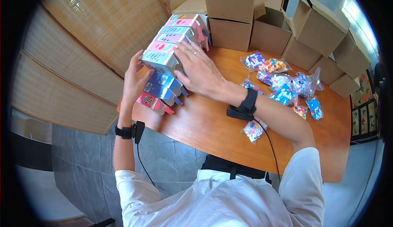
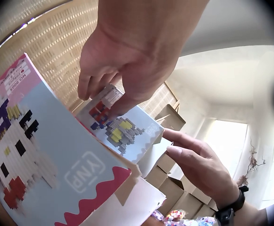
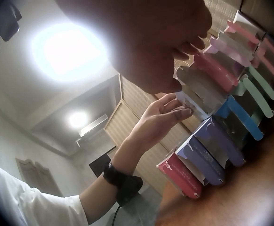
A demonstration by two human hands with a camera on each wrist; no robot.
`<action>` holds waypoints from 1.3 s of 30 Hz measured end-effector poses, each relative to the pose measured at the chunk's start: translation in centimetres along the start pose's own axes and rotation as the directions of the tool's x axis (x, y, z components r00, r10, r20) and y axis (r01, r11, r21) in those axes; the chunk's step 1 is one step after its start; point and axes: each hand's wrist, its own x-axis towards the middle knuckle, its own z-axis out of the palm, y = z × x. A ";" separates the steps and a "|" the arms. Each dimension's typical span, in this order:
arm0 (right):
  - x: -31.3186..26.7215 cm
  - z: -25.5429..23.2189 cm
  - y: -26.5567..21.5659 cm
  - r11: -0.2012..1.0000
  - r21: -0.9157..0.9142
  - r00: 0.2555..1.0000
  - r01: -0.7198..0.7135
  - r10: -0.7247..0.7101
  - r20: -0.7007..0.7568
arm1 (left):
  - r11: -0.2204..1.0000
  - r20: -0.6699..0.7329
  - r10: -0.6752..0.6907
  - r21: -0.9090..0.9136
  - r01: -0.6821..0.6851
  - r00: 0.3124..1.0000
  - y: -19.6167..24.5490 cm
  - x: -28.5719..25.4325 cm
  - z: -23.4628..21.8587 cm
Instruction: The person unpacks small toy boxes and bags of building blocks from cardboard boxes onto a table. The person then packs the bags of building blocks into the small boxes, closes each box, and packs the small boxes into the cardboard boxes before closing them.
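A row of printed cardboard toy boxes [image 1: 168, 37] stands stacked in two layers at the table's left end, flaps sticking out on the right. My left hand [image 1: 134, 81] grips the left end of the nearest upper box, a light blue one [image 2: 144, 141], thumb on its pictured face. My right hand [image 1: 200, 69] lies with fingers extended against the upper boxes near their flapped ends, thumb apart. Nearer me in the lower layer are blue boxes [image 1: 163, 83] and a red-pink box [image 1: 150, 101], which shows a block figure in the left wrist view.
Clear bags of colourful small blocks [image 1: 284, 94] lie in a heap on the right of the wooden table [image 1: 200, 122]. Several brown cartons [image 1: 229, 34] stand along the back, some open. A woven screen [image 1: 110, 26] borders the left side.
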 end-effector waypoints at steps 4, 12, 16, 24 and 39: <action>-0.7 -3.6 0.8 0.999 -0.031 0.998 -0.025 0.023 -0.051 | 0.992 -0.092 0.060 0.121 -0.049 0.994 1.2 -1.0 -0.2; -3.9 -15.4 2.0 0.982 -0.152 0.988 -0.117 0.098 -0.123 | 0.948 -0.270 0.317 0.124 -0.293 0.909 9.3 -3.4 2.1; -5.8 -22.5 2.9 0.948 -0.250 0.960 -0.196 0.133 -0.248 | 0.895 -0.246 0.420 -0.047 -0.444 0.874 13.2 -2.9 5.5; -11.5 -35.1 5.2 0.843 -0.358 0.779 -0.402 0.110 -0.617 | 0.815 -0.007 0.542 -0.237 -0.528 0.840 21.5 -0.4 15.1; -14.4 -39.2 12.3 0.766 -0.269 0.730 -0.584 0.351 -0.587 | 0.818 0.010 0.528 -0.273 -0.506 0.849 30.8 11.5 29.3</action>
